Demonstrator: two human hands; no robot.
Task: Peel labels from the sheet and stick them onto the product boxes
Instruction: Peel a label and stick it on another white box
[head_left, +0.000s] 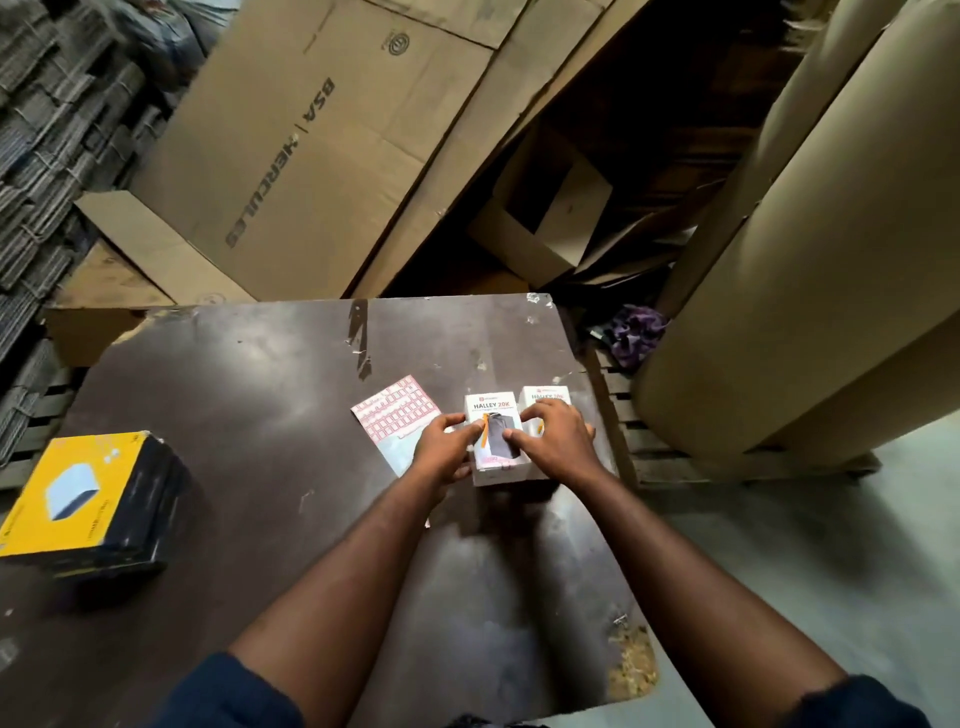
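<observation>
Two white product boxes stand side by side on the dark table (234, 415). The nearer box (493, 410) reads "HALLEY 20K"; the second box (545, 396) is right of it, partly hidden by my right hand. My left hand (447, 449) grips the left edge of the nearer box, thumb on its front face. My right hand (558, 441) rests over both boxes, its fingers curled on the nearer box's front. The label sheet (395, 410), with red-bordered labels, lies flat just left of the boxes, its near corner under my left hand.
A stack of yellow-and-black boxes (88, 499) sits at the table's left edge. Big flattened cartons (311, 145) lean behind the table. Large brown paper rolls (810, 260) stand at the right on a pallet. The table's near right corner (631, 665) is chipped.
</observation>
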